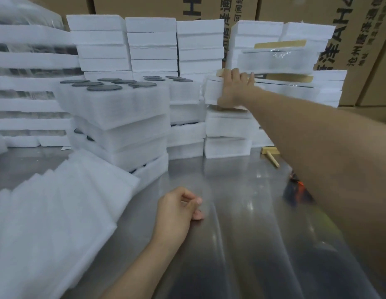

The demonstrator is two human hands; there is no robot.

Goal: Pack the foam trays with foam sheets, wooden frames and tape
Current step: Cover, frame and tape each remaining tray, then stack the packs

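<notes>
Low in the frame's centre, the left hand (177,209) rests on the shiny steel table (241,190), fingers loosely curled and holding nothing. A fanned pile of thin white foam sheets (58,208) lies at lower left. Beyond it, a stack of white foam trays (114,117) carries dark round discs (104,88) on top. At centre right, the right hand (235,89) grips a white foam tray (212,89) atop another stack, fingers over its top. Pale wooden frames (280,43) lie among the trays behind, before brown cardboard boxes (360,39).
</notes>
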